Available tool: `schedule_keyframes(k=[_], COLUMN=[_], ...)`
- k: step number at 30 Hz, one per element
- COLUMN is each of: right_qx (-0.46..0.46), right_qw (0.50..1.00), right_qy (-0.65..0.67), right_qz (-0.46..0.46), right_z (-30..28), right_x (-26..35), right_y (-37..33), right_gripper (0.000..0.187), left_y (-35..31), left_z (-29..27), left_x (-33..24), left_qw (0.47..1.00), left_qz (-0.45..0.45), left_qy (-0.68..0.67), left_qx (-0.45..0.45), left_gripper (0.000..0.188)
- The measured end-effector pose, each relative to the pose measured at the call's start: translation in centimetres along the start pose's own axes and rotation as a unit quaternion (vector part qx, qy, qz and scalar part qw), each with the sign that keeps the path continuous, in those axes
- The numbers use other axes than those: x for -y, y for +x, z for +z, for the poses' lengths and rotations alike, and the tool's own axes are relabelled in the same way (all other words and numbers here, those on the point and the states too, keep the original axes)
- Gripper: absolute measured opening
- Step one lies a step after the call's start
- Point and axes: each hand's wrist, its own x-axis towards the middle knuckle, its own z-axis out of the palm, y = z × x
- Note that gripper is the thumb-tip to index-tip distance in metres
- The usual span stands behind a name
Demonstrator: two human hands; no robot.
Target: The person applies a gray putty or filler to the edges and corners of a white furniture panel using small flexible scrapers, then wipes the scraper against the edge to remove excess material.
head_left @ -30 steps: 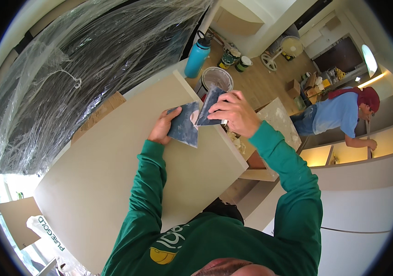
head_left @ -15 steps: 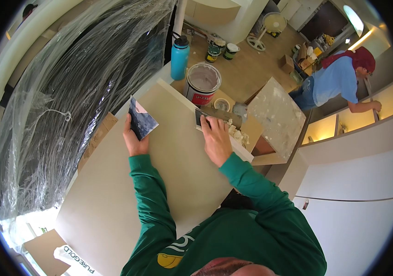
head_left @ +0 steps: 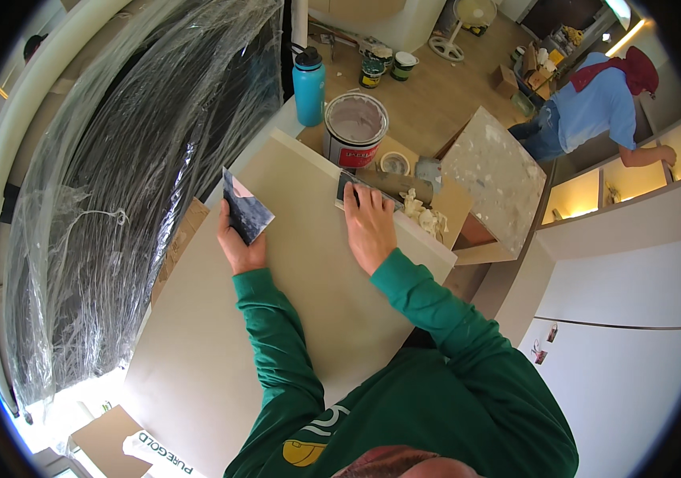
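My left hand [head_left: 241, 251] grips a thin square plate [head_left: 249, 213], mottled dark grey-blue with a pinkish patch near its upper corner, above a large beige panel [head_left: 308, 295]. With bent fingers, my right hand [head_left: 371, 227] holds a dark flat piece [head_left: 346, 185] against the panel's raised far edge strip [head_left: 304, 154]. The fingers partly cover this piece, so its exact kind does not show. Just beyond that edge stands an open can [head_left: 356, 119] of pinkish-grey paste, with a brown cardboard-like tube [head_left: 396, 185] and crumpled pale scraps [head_left: 424, 213] beside it.
A blue bottle [head_left: 308, 86] stands left of the can. To the right is a paint-spotted board [head_left: 496, 179]. Clear plastic sheeting [head_left: 117, 159] hangs along the left. At far right another person [head_left: 595, 115] reaches into lit shelves [head_left: 623, 179].
The view has shifted slightly. My right hand has slid a little along the edge strip, toward its left end. My left hand keeps the plate at a similar spot.
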Motion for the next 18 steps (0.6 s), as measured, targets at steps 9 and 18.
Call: schedule_keyframes(k=[9,18], right_qx=[0.017,0.016], right_qw=[1.000,1.000], right_qy=[0.010,-0.001], right_qz=[0.003,-0.019], right_z=[0.6,-0.6], right_x=[0.2,-0.1], right_y=[0.1,0.9], right_gripper=[0.055,0.051], left_y=[-0.5,0.1], left_z=[0.6,-0.1], left_x=[0.0,-0.1], left_qw=[1.000,1.000], left_qz=[0.001,0.009], left_qy=[0.006,0.021], left_qx=[0.004,-0.010], left_gripper=[0.028,0.038])
